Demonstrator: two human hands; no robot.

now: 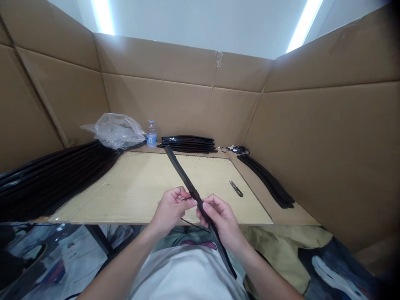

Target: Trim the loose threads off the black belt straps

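Note:
A long, narrow black strip (182,171) runs diagonally in front of me, from above the table down towards my lap. My right hand (220,214) is closed around it just below its middle, thumb on top. The thumb and fingers of my left hand (173,208) pinch at the strip's middle, where there is a darker, thicker spot. Something thin and dark shows between the left fingers, too small to make out. Below the hands hangs a thin black cord (195,225); its upper end is hidden. A pair of thread snips (236,188) lies on the board to the right.
Cardboard walls (162,91) enclose the table (125,183) on three sides. Black strips lie in a large pile (59,179) at left, a stack (187,143) at back and a small bunch (268,181) at right. A plastic bag (120,129) and water bottle (151,135) stand back left.

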